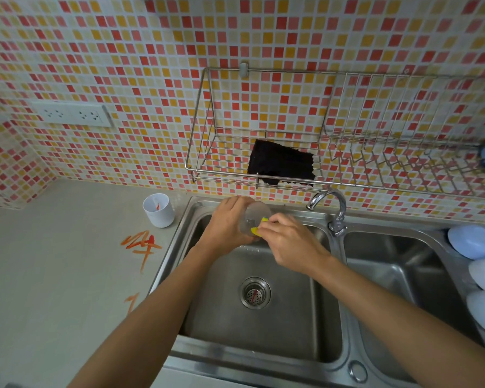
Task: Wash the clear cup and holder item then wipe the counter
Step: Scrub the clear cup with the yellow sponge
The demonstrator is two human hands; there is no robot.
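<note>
Steel sink (pixel 263 326) below mosaic tile. Clear cup (pixel 254 218) is gripped by left hand (pixel 226 223) above the basin; yellow sponge (pixel 256 228), apparently at its rim, is pinched by right hand (pixel 289 242). Cup should be rotated, inner wall scrubbed throughout.

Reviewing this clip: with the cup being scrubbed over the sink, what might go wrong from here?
1. The clear cup is held only by the left hand while the right hand works a yellow sponge at it; if wet, it may slip into the left basin.
2. The white holder stands near the counter's sink edge; an elbow might knock it.
3. The orange marks on the counter could be missed.
</note>
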